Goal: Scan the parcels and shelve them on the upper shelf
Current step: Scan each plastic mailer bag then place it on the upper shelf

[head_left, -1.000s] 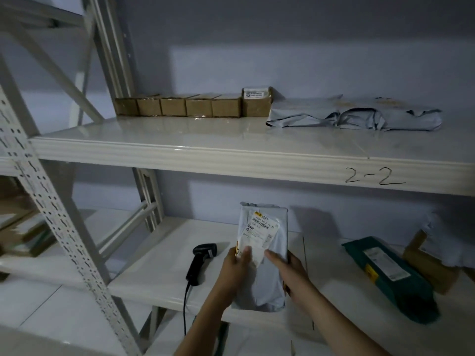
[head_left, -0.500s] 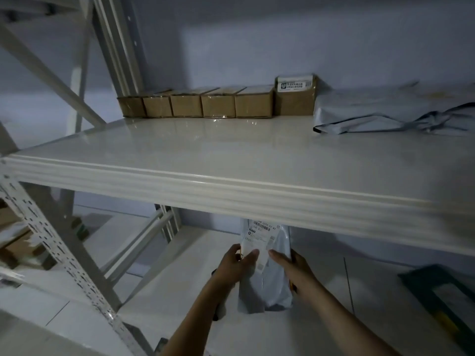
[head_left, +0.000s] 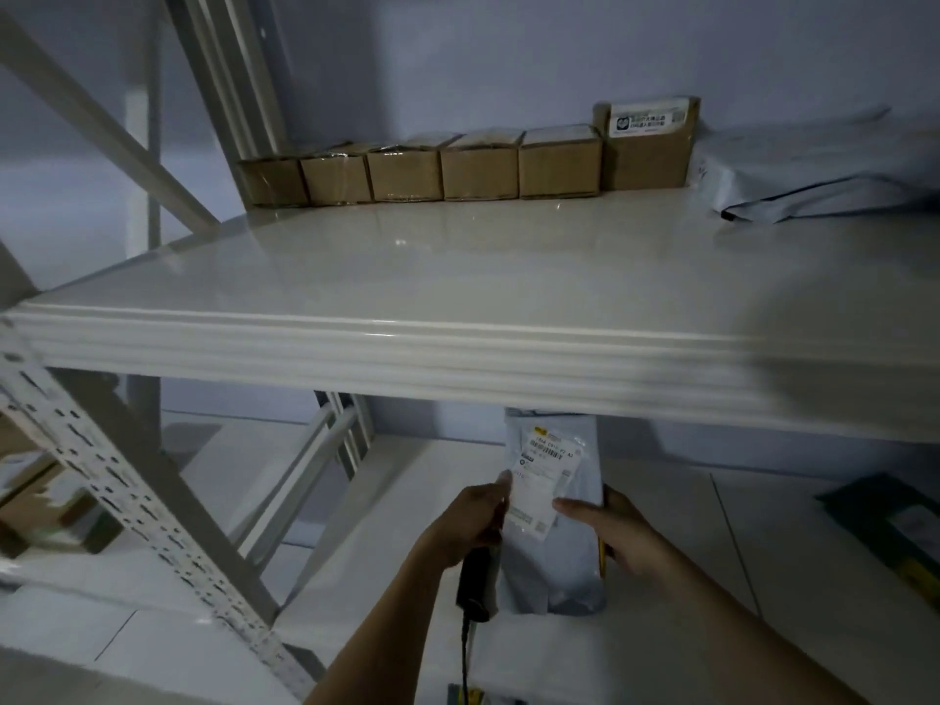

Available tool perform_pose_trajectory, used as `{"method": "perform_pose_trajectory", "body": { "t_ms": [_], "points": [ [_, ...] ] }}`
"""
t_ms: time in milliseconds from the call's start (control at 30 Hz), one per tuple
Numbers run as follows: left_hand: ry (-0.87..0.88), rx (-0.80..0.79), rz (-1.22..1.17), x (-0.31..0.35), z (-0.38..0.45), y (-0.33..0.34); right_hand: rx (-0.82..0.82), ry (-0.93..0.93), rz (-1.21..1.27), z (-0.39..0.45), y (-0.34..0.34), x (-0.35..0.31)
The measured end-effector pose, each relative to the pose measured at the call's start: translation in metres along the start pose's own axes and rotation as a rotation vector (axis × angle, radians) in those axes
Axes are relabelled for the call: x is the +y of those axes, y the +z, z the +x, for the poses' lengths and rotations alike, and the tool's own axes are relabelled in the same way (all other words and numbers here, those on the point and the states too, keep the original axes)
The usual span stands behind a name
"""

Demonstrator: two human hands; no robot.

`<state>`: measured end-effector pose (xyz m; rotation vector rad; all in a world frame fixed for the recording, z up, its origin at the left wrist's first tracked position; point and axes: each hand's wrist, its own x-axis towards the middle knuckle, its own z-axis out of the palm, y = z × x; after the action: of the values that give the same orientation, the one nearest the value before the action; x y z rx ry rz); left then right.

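While both hands grip it, parcel [head_left: 552,506] top seems shelf-hidden.

A person's left hand [head_left: 470,521] and right hand [head_left: 618,531] hold a grey plastic mailer parcel [head_left: 557,506] upright just below the front edge of the upper shelf [head_left: 407,343], its white shipping label [head_left: 541,480] facing the camera. A black handheld scanner [head_left: 473,585] lies on the lower shelf [head_left: 661,648] beneath the left wrist. A row of cardboard boxes [head_left: 478,165] and grey mailer bags [head_left: 824,175] line the back of the upper shelf.
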<state>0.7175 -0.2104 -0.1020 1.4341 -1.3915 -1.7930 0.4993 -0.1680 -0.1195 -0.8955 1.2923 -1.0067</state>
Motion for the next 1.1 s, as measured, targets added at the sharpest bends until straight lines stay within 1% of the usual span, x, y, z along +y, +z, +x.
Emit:
{"method": "perform_pose_trajectory", "body": {
  "t_ms": [67,100,167,200,300,333,433,567,633,733,833,900,1000,1033,1100],
  "points": [
    [-0.081,0.16,-0.078,-0.017,0.009,-0.013,0.126,0.014,-0.035,0.001,0.007,0.007],
    [-0.121,0.253,-0.035,-0.026,0.015,-0.02,0.18,0.02,-0.052,0.002,0.01,0.008],
    [-0.203,0.34,0.153,-0.049,0.026,-0.035,0.26,0.034,-0.068,0.0,0.016,0.01],
    [-0.244,0.344,0.224,-0.062,0.03,-0.04,0.289,0.034,-0.07,-0.001,0.018,0.011],
    [-0.354,0.234,0.231,-0.095,0.038,-0.047,0.368,0.033,-0.037,-0.007,0.024,0.014],
    [-0.351,0.206,0.237,-0.103,0.042,-0.048,0.384,0.03,-0.017,-0.009,0.024,0.015],
    [-0.287,0.215,0.27,-0.117,0.057,-0.044,0.416,0.031,0.021,-0.013,0.024,0.02],
    [-0.245,0.195,0.405,-0.104,0.053,-0.033,0.441,0.054,0.036,-0.015,0.02,0.024],
    [-0.228,0.188,0.368,-0.104,0.057,-0.031,0.447,0.056,0.054,-0.016,0.018,0.024],
    [-0.198,0.147,0.312,-0.107,0.059,-0.031,0.453,0.055,0.001,-0.013,0.015,0.028],
    [-0.13,0.191,0.309,-0.107,0.054,-0.033,0.452,0.057,0.0,-0.009,0.013,0.032],
    [-0.078,0.225,0.314,-0.097,0.047,-0.04,0.45,0.059,-0.014,-0.007,0.012,0.034],
    [-0.004,0.225,0.334,-0.077,0.043,-0.051,0.452,0.077,-0.014,-0.006,0.01,0.034],
    [0.024,0.232,0.311,-0.069,0.041,-0.054,0.454,0.078,-0.016,-0.006,0.009,0.034],
    [0.016,0.208,0.217,-0.053,0.032,-0.057,0.459,0.074,-0.032,-0.005,0.009,0.034]
  ]
}}
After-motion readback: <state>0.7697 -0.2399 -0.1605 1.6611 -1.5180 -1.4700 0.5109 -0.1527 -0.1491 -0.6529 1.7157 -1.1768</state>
